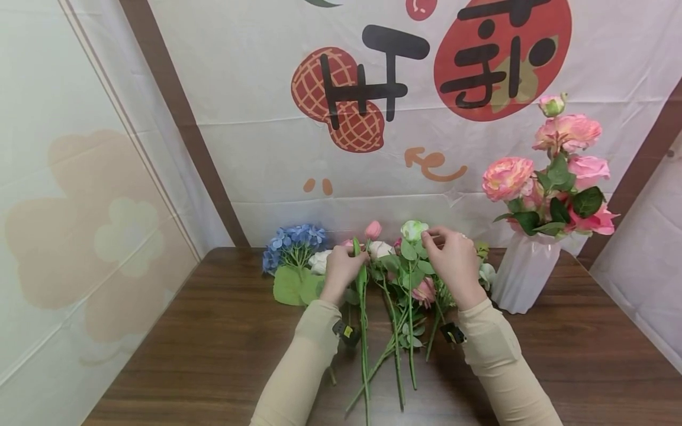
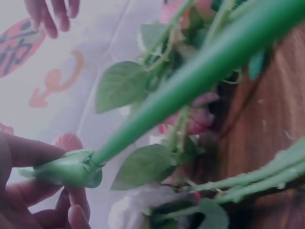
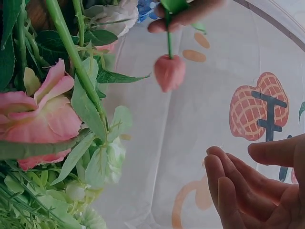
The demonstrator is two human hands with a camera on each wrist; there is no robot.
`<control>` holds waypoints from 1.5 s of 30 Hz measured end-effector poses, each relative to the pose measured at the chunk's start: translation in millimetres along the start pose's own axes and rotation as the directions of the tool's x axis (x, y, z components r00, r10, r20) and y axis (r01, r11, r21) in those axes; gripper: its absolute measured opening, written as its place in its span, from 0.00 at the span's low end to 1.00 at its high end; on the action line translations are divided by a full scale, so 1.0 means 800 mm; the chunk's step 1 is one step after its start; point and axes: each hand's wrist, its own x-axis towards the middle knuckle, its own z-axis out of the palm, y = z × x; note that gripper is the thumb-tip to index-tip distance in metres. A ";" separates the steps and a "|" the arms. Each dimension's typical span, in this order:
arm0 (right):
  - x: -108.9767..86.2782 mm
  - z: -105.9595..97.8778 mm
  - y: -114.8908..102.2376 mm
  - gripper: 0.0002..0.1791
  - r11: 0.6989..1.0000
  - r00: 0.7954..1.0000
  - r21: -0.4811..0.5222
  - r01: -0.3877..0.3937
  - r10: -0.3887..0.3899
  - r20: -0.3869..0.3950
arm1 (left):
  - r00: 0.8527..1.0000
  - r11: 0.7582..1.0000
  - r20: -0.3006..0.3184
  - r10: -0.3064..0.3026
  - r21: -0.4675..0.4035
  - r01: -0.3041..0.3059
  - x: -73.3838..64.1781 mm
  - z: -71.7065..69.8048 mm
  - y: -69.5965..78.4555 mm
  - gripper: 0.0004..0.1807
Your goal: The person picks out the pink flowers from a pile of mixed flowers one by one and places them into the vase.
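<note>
My left hand (image 1: 343,271) pinches a pink tulip (image 1: 373,229) by the green leaf at its stem. That leaf (image 2: 69,169) lies between thumb and fingers in the left wrist view, and the thick stem runs off to the upper right. The tulip's bud (image 3: 169,72) points down in the right wrist view. My right hand (image 1: 455,260) is raised beside a pale green-white rose (image 1: 413,231). Its fingers (image 3: 228,176) are loosely bent with nothing between them, apart from the flowers in the right wrist view.
A blue hydrangea (image 1: 295,242) lies at the back left of the wooden table (image 1: 213,355). Several loose stems, among them a pink rose (image 1: 424,291), lie in the middle. A white vase (image 1: 527,272) of pink flowers stands at right. A printed cloth (image 1: 256,160) hangs behind.
</note>
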 end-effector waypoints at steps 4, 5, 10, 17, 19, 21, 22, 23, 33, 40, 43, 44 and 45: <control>0.000 -0.001 -0.002 0.17 1.000 1.000 0.001 -0.004 0.004 0.014 | 1.000 0.997 -0.012 0.022 -0.075 -0.023 -0.005 -0.009 0.010 0.10; 0.000 -0.001 -0.003 0.17 1.000 1.000 0.002 -0.005 0.005 0.017 | 0.999 0.995 -0.018 0.034 -0.091 -0.036 -0.006 -0.011 0.013 0.10; -0.001 -0.002 -0.004 0.16 1.000 1.000 0.009 -0.005 0.005 0.020 | 0.996 0.987 -0.045 0.077 -0.141 -0.083 -0.015 -0.022 0.025 0.08; -0.002 -0.003 -0.003 0.16 1.000 1.000 0.008 0.000 0.000 0.012 | 0.993 0.976 -0.087 0.080 -0.194 -0.095 -0.025 -0.035 0.040 0.08; -0.002 -0.004 -0.003 0.16 1.000 1.000 0.007 0.000 0.000 0.012 | 0.990 0.971 -0.105 0.089 -0.212 -0.110 -0.028 -0.039 0.045 0.08; -0.002 -0.005 -0.004 0.16 1.000 1.000 0.005 -0.001 0.001 0.013 | 0.986 0.964 -0.128 0.108 -0.228 -0.136 -0.031 -0.043 0.048 0.08; -0.003 -0.005 -0.005 0.16 1.000 1.000 0.005 -0.003 0.003 0.013 | 0.983 0.960 -0.139 0.119 -0.236 -0.150 -0.032 -0.046 0.050 0.07; -0.003 -0.005 -0.006 0.16 1.000 1.000 0.003 -0.004 0.004 0.015 | 0.980 0.955 -0.148 0.130 -0.247 -0.164 -0.034 -0.049 0.052 0.07; -0.003 -0.009 -0.010 0.17 1.000 1.000 0.013 -0.011 0.011 0.027 | 0.949 0.893 -0.241 0.204 -0.352 -0.281 -0.054 -0.077 0.074 0.07; -0.005 -0.012 -0.013 0.17 1.000 1.000 0.017 -0.003 0.003 0.022 | 0.922 0.861 -0.300 0.245 -0.370 -0.349 -0.064 -0.084 0.080 0.06; -0.006 -0.013 -0.015 0.18 1.000 1.000 0.014 0.005 -0.006 0.018 | 0.915 0.846 -0.311 0.259 -0.385 -0.370 -0.067 -0.086 0.081 0.05; -0.007 -0.013 -0.016 0.17 1.000 1.000 0.015 0.010 -0.010 0.016 | 0.913 0.841 -0.312 0.263 -0.390 -0.375 -0.068 -0.086 0.082 0.05; -0.007 -0.014 -0.016 0.18 1.000 1.000 0.015 0.013 -0.013 0.013 | 0.910 0.838 -0.316 0.267 -0.390 -0.381 -0.069 -0.087 0.082 0.05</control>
